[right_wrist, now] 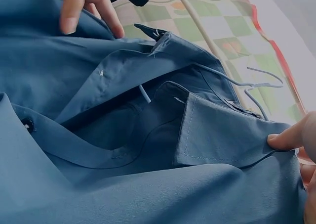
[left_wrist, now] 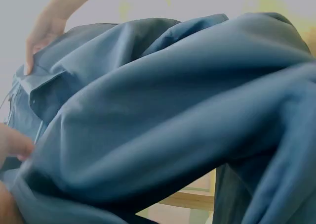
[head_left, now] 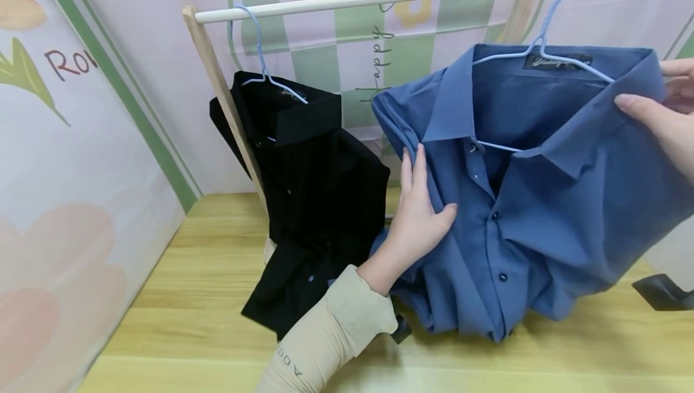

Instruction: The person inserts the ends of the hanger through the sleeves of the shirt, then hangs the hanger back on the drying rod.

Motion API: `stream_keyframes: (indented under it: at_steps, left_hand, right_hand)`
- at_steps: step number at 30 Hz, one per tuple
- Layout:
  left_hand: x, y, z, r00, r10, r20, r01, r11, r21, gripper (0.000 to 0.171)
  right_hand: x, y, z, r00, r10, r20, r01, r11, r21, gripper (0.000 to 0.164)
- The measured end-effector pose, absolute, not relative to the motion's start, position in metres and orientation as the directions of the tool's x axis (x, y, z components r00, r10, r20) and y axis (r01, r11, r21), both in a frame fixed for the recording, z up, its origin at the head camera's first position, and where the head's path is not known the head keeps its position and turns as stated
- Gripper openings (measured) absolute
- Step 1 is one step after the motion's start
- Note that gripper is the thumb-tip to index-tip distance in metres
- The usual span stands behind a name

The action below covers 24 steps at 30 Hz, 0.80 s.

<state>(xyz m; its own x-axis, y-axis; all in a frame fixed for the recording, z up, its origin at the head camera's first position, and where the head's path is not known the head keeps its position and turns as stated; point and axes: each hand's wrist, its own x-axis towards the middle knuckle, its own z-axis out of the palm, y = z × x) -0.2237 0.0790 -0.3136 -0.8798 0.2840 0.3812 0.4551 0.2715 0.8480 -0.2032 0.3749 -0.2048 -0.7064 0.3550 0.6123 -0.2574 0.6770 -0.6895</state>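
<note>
A blue button shirt (head_left: 542, 200) hangs on a light-blue hanger (head_left: 542, 37), its collar spread and upper front partly open. My right hand (head_left: 669, 116) grips the shirt at the collar and shoulder, the thumb on the collar's front. On the other side, my left hand (head_left: 414, 224) touches the shirt front below the shoulder with fingers straight and thumb apart. The hanger's hook runs out of the head view's top; its tip overlaps the rail in view. In the right wrist view the hook (right_wrist: 266, 84) stands apart from the rail.
A white rail (head_left: 358, 0) on wooden posts stands at the back. Near its left end a black shirt (head_left: 325, 194) hangs on another light-blue hanger (head_left: 260, 43), its lower part reaching the wooden tabletop (head_left: 195, 296). Patterned cloth (head_left: 303, 67) hangs behind.
</note>
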Motion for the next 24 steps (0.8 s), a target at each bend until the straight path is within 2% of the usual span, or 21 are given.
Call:
stream_keyframes:
  at_steps: [5,9,13,18,24]
  left_hand:
    - [-0.227,0.078,-0.313,-0.859,0.288,0.423,0.498,0.273,0.823,0.095]
    - [-0.227,0.078,-0.311,-0.861,0.265,0.435,0.499,0.268,0.824,0.092]
    - [-0.227,0.079,-0.311,-0.874,0.245,0.42,0.476,0.258,0.84,0.093]
    - [-0.228,0.077,-0.314,-0.888,0.226,0.401,0.451,0.258,0.855,0.093]
    - [-0.228,0.076,-0.322,-0.896,0.295,0.332,0.419,0.316,0.851,0.094]
  right_hand:
    - [-0.203,0.351,-0.19,-0.708,0.358,0.608,-0.272,0.656,-0.704,0.044]
    - [-0.205,0.333,-0.182,-0.699,0.341,0.629,-0.242,0.714,-0.657,0.039]
    - [-0.212,0.325,-0.178,-0.69,0.309,0.655,-0.24,0.756,-0.609,0.042]
    - [-0.218,0.318,-0.171,-0.713,0.309,0.63,-0.189,0.78,-0.596,0.047]
    - [-0.225,0.311,-0.166,-0.728,0.314,0.609,-0.133,0.808,-0.575,0.054]
